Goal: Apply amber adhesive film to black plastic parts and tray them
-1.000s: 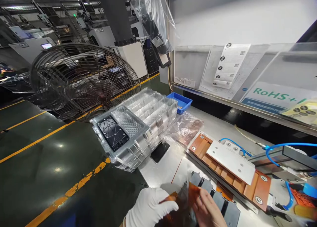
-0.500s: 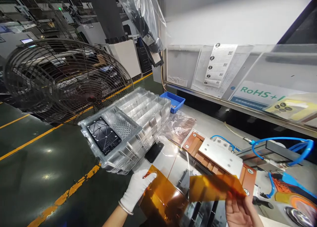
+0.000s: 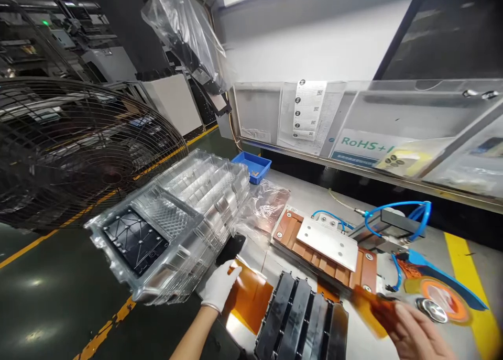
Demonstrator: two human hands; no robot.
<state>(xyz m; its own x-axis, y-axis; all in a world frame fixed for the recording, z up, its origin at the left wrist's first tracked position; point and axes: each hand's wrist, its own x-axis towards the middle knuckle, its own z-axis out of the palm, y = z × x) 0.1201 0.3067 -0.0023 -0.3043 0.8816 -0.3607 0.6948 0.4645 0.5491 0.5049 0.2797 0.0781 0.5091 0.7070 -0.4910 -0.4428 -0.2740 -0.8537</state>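
Our biggest risk is the tray stack [image 3: 173,218] at ten o'clock: it overhangs the surface [image 3: 314,197] edge, and a nudge from our left hand [image 3: 220,286] just beside it could tip it onto the floor. The black parts [image 3: 302,318] at six o'clock could also get knocked. Our left grip lies flat, fingers together, pressing an amber film [image 3: 249,300] onto the surface. Our right hand [image 3: 416,331], at four o'clock, pinches a second amber strip [image 3: 369,310], which could crease.
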